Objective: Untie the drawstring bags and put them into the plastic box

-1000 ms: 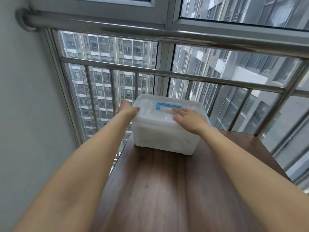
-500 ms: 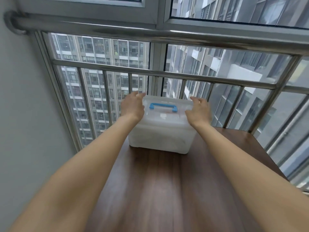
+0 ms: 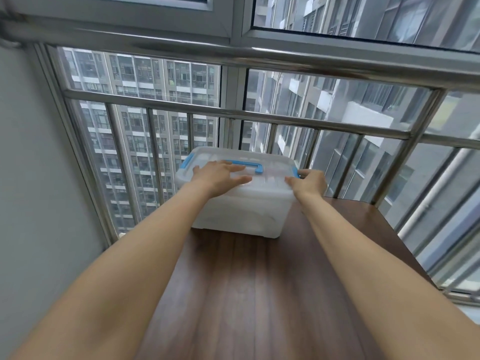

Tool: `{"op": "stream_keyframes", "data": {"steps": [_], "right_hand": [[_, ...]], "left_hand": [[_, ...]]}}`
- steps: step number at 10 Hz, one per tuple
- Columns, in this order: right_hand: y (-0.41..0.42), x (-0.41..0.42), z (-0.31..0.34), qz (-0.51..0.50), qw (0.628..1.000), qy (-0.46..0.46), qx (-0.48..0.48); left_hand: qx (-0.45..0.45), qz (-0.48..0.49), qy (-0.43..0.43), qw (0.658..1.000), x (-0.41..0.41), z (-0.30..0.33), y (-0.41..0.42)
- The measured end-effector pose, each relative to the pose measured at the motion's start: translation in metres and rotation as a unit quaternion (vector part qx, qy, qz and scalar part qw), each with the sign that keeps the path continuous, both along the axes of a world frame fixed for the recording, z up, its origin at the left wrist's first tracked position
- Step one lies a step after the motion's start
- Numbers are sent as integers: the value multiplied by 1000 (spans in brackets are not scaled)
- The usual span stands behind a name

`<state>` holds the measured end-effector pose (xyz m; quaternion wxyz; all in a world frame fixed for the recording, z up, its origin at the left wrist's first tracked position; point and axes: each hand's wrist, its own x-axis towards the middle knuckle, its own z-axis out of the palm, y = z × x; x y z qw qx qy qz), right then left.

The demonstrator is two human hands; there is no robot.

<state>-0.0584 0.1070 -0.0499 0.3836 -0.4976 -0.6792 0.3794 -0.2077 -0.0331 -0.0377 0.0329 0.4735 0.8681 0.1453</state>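
- Soft, even daylight enters through the large glass window filling the upper half of the frame; overcast in tone, with no hard shadows.
- The polished steel railing carries pale streaks of glare.
- The dark brown wooden tabletop shows a dull sheen at the right.
- Wide-angle distortion bends the straight bars near the edges.
- The forearms at the bottom corners look soft, slightly blurred.

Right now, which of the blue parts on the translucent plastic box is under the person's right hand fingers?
The blue side latch at the box's right end; the right hand curls on it.
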Motion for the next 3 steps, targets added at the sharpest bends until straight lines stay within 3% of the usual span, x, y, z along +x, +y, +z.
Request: {"op": "stream_keyframes", "data": {"steps": [2, 3], "right_hand": [[2, -3, -1, 14, 999, -39, 25], [1, 6, -2, 65, 998, -13, 3]], "left_hand": [[6, 9, -13, 1000, 2, 3, 2], [64, 5, 39, 997, 14, 7, 7]]}}
